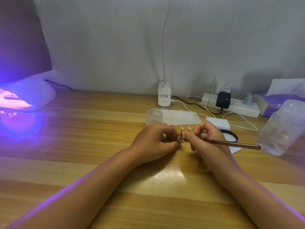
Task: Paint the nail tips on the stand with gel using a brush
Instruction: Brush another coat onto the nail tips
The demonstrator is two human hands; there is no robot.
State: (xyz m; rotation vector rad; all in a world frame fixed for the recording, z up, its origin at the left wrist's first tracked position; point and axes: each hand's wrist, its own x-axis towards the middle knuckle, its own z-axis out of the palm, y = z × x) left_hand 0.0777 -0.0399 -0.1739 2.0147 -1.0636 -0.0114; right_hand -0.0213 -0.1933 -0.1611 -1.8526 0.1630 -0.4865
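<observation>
Wooden table (82, 129): lit UV lamp (24, 98) far left, small jar (154, 115) and tissue (181, 117) centre, power strip (231, 104) far right, big plastic jar (283, 128) right.

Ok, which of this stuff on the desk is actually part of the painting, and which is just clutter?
In use:
- brush, gripped by the right hand
- nail tips on the stand, held by the left hand
- lit curing lamp, probably

Lying about:
- power strip
- small jar
- tissue
- large plastic jar
</observation>
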